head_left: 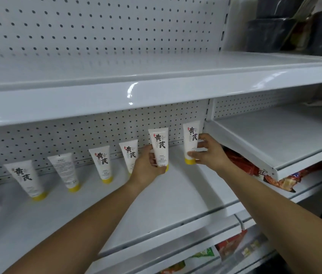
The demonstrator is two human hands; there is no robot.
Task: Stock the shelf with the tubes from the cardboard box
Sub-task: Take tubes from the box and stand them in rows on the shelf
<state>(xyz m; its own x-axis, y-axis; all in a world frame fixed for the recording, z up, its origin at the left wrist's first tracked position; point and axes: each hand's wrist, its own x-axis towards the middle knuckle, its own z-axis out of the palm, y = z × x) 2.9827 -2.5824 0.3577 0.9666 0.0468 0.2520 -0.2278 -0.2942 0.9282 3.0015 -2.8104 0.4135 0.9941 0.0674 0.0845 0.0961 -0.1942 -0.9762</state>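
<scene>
White pegboard-backed shop shelving, a tube held cap-down in each hand.

The left hand [148, 165] grips a white, yellow-capped tube [159, 143] round its lower body, thumb across the front. The right hand [208, 153] pinches a second tube [190, 135] low down by the cap, at the right end of the row. Both sit at the shelf [176, 194]; I cannot tell whether their caps touch it. To the left, four more tubes [102, 163] stand cap-down near the pegboard [77, 135], one turned back to front. They look light, soft-walled and smooth, so likely a little slippery and tippy on the small cap. They are best held low at the stiff cap end, not squeezed mid-body. The cardboard box is out of view. Red snack packets [245, 165] lie in the lower bay to the right.
</scene>
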